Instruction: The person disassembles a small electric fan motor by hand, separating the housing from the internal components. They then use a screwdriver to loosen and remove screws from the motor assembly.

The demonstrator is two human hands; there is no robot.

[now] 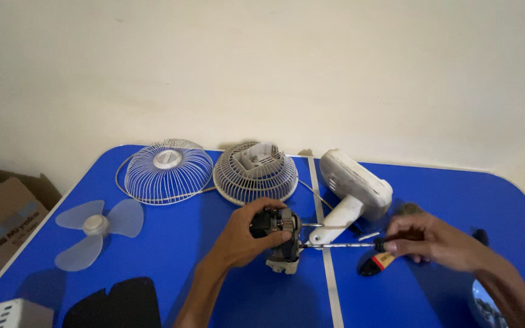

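Left hand [244, 240] grasps the fan motor [279, 234] before the rear grille [255, 174]; right hand [423, 239] fingers clench a screwdriver [347, 245] touching it.

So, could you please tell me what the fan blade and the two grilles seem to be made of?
The fan blade looks like translucent plastic: the blue table shows through its pale, smooth lobes. The left grille and right grille look like thin wire, probably metal with a white coating; the finish is hard to judge.
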